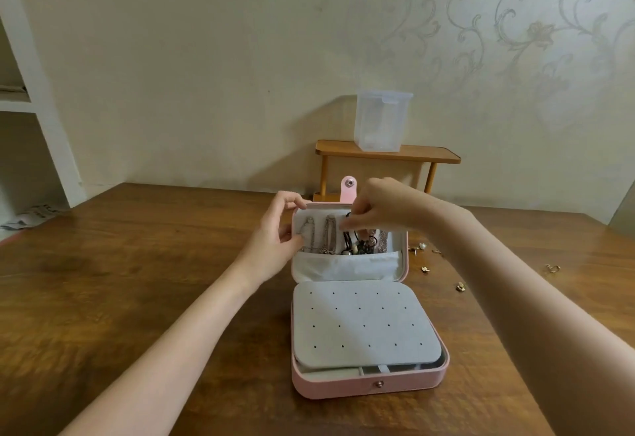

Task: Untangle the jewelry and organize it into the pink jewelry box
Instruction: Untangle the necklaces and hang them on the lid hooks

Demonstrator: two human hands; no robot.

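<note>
Up inside the raised lid, your right hand [381, 207] pinches the top of a black cord necklace [354, 241] with curled fingertips, at the lid's upper inner edge. The cord hangs straight down from that pinch, its beaded end bunched just above the grey pocket [343, 269] below your fingers. Beside the pinch, toward your other hand, two silver chains [319, 234] hang upright against the lining. Your left hand [278, 229] steadies the lid [402, 253] from its outer edge, index finger hooked over the top corner and thumb pressed against the inner wall near the first chain. Above both hands, the pink snap tab [349, 188] stands up. Below the grip, the pink jewelry box [371, 384] lies open on the wooden table [137, 281], a grey perforated earring panel [364, 325] resting across its base. Beyond your right forearm, small gold earrings [460, 286] lie scattered on the table, well apart from the box. Behind the box, a clear plastic container [381, 121] stands on a small wooden shelf [429, 155] by the wall.
</note>
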